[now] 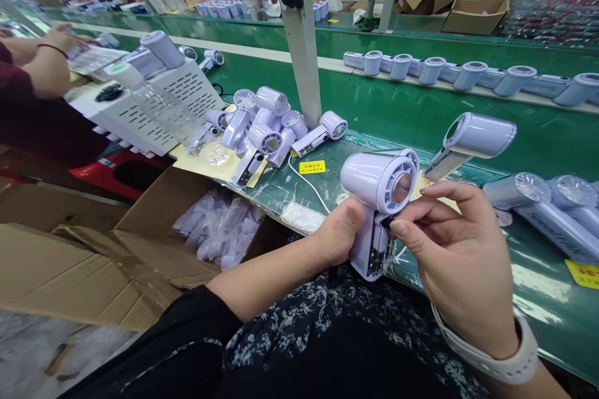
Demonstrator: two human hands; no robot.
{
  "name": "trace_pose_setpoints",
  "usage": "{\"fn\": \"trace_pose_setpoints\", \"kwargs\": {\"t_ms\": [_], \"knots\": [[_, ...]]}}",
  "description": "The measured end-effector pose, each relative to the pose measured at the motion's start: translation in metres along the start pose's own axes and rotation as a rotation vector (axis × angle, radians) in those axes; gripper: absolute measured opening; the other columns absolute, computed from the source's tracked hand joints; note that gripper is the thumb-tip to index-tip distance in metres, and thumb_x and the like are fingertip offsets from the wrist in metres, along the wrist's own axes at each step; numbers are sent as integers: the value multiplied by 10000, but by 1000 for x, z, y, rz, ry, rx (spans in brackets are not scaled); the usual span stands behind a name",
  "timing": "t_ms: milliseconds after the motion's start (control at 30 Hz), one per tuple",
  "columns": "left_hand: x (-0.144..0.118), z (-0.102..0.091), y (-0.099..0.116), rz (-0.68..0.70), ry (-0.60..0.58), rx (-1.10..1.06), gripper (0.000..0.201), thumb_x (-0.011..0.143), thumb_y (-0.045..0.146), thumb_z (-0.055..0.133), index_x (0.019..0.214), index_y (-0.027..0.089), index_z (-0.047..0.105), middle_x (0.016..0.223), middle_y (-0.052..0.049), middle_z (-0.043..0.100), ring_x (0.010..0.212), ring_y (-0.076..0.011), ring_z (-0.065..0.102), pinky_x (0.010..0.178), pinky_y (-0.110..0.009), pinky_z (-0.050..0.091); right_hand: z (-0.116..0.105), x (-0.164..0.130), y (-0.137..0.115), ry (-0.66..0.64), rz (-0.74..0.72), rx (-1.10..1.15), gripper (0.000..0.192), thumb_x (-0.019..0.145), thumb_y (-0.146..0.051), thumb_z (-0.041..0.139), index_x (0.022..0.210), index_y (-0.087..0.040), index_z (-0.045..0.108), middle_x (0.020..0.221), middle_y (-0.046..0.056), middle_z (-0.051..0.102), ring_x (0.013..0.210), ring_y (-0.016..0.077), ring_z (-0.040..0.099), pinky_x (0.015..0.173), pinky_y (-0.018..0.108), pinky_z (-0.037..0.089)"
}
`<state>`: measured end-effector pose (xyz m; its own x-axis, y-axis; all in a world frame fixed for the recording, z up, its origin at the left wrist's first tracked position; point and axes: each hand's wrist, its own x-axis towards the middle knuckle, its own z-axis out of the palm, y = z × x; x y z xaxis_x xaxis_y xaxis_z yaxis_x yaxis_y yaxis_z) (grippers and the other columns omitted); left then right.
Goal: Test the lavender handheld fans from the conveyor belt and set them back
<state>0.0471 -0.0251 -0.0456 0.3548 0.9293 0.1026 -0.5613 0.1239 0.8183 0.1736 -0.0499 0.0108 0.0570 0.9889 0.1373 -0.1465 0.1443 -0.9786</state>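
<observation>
A lavender handheld fan is upright above my lap, its handle open at the side so that inner parts show. Wrapped round the handle, my left hand holds it from the left. Thumb and forefinger of my right hand pinch a small black part against the handle's top, just below the fan head. Behind my right hand another lavender fan stands on the table. Further right lie several fans, one with lettering on its handle.
Several fans are piled on the table's left, beside a white slotted metal box. Below is a cardboard box holding wrapped parts. A row of fans lines the green belt. A co-worker's arm is at left.
</observation>
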Motion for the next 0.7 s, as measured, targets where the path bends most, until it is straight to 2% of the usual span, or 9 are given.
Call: {"fn": "trace_pose_setpoints", "kwargs": {"t_ms": [133, 333, 500, 600, 700], "knots": [[0, -1, -1, -5, -23, -69, 966, 686, 933, 576, 1260, 168, 709, 1276, -184, 731, 1251, -388, 656, 1079, -487, 517, -3, 0, 3, -26, 34, 43, 375, 789, -145, 847, 1026, -260, 581, 699, -62, 726, 574, 103, 651, 536, 185, 534], [1, -4, -3, 25, -14, -13, 917, 725, 918, 547, 1197, 158, 747, 1281, -183, 732, 1273, -393, 638, 1105, -493, 489, -1, -1, 3, -16, 37, 13, 379, 792, -156, 835, 1038, -260, 567, 703, -65, 727, 588, 102, 665, 555, 180, 546], [-2, -13, -3, 102, -2, 179, 874, 777, 906, 494, 1120, 154, 777, 1202, -154, 761, 1242, -359, 652, 1146, -461, 444, 0, -8, -4, 43, -14, -213, 377, 777, -181, 813, 1054, -259, 570, 694, -49, 717, 603, 139, 677, 513, 212, 510], [-7, -16, 0, 96, 38, 236, 814, 766, 871, 568, 1134, 174, 770, 1129, -126, 775, 1120, -322, 698, 1062, -443, 496, -2, -8, -3, 59, -30, -342, 382, 788, -224, 793, 1088, -268, 562, 702, -42, 708, 648, 174, 687, 563, 270, 511], [-8, -16, 2, 79, 29, 235, 790, 754, 866, 588, 1073, 169, 779, 1024, -114, 782, 1017, -299, 716, 989, -423, 527, -6, -1, 9, 12, 22, -413, 453, 779, -308, 796, 1130, -272, 513, 647, -63, 657, 628, 200, 656, 606, 327, 495]]}}
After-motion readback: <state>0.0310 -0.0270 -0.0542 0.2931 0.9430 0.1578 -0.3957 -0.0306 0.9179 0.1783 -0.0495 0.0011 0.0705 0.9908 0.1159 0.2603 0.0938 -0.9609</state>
